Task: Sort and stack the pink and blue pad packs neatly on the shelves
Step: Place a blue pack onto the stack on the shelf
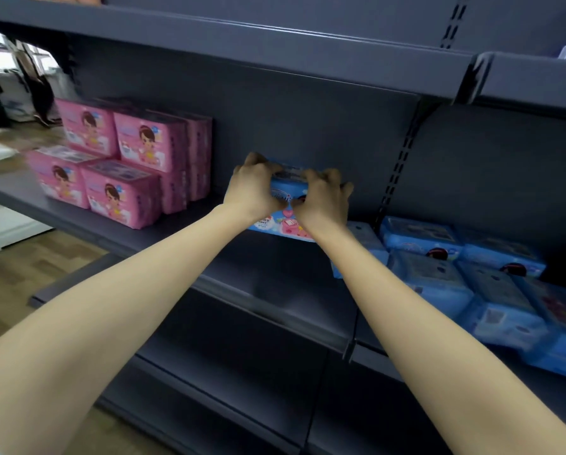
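A blue pad pack (283, 221) stands upright near the back of the dark shelf (183, 234), at its middle. My left hand (252, 188) grips its left top corner and my right hand (324, 198) grips its right top corner, fingers curled over the top edge. Left of it, several pink pad packs (124, 159) are stacked in two layers on the same shelf. To the right, several blue pad packs (455, 267) lie in a loose pile on the adjoining shelf section; another blue pack (367, 238) is partly hidden behind my right forearm.
An upper shelf (275, 44) hangs over the work area. A slotted upright post (396, 172) divides the two shelf sections. Lower dark shelves (242, 356) sit below. Wooden floor (28, 274) and a person's legs (42, 90) show at the far left.
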`<state>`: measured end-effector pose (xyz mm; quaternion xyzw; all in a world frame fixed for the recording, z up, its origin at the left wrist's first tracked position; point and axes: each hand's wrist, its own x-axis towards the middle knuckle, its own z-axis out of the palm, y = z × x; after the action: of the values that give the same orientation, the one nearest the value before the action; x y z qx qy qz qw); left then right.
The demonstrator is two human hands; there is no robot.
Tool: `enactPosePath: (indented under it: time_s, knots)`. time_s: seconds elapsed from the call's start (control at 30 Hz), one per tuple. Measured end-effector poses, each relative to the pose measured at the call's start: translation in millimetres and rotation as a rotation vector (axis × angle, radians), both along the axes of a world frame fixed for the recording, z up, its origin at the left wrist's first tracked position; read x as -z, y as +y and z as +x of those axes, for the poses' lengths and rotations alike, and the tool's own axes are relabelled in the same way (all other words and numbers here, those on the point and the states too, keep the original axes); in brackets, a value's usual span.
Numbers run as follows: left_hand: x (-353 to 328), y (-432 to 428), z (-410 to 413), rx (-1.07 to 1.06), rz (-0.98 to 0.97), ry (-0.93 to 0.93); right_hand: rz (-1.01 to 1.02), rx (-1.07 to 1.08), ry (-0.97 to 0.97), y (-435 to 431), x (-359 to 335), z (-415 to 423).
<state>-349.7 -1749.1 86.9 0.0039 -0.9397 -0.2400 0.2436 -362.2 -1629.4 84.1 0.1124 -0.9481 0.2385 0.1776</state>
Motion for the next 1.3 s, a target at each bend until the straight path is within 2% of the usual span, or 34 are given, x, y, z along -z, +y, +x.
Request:
enactPosePath:
  time_s: [0.4,1.03,1.3]
  knots:
    - [22,-67,-27,0.077,-0.012,-0.1,0.017,0.065,-0.097,-69,26,-22]
    - [65,-114,-66,0.272,0.014,-0.215,0.113,0.234,-0.176,-115,64,-37]
    - [65,-115,-74,0.313,-0.183,-0.242,0.231,0.282,-0.188,-120,70,-38]
